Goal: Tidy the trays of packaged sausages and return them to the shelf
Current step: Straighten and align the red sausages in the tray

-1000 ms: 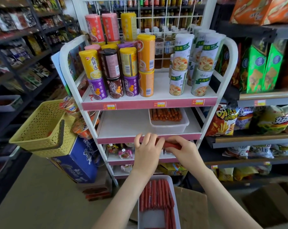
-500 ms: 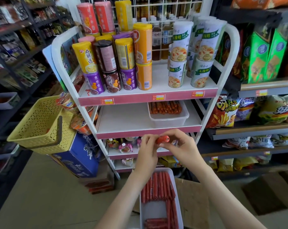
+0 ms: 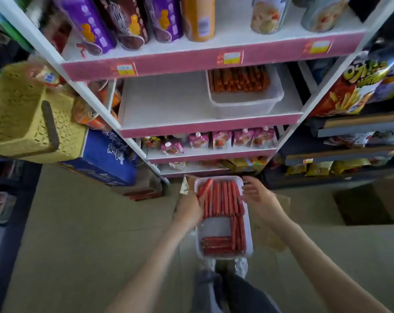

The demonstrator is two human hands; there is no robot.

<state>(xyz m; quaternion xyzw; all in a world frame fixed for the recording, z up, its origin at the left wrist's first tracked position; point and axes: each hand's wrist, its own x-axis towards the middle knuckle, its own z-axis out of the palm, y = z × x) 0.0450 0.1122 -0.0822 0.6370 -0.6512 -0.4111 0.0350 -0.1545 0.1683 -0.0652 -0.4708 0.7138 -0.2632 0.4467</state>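
A white tray (image 3: 214, 227) of red packaged sausages (image 3: 225, 197) sits low in front of me on a cardboard box. My left hand (image 3: 189, 208) is at the tray's left rim and holds one red sausage (image 3: 205, 187) slanted over the row. Beside the tray's right rim, my right hand (image 3: 258, 198) hovers with fingers spread and holds nothing. A second white tray (image 3: 245, 102) with darker sausages stands on the right of the middle shelf (image 3: 168, 105) of the white and pink rack.
Cans fill the top shelf (image 3: 191, 57). Pink pouches (image 3: 220, 140) line the lower shelf. A yellow basket (image 3: 22, 114) rests on a blue carton (image 3: 105, 154) at the left. Snack bags (image 3: 354, 86) hang on dark shelving at the right. Cardboard boxes (image 3: 372, 204) stand on the floor.
My view tilted down. Both hands dropped from in front of the shelf to the low tray. The sausage went from both hands to my left hand alone, and my right hand let go.
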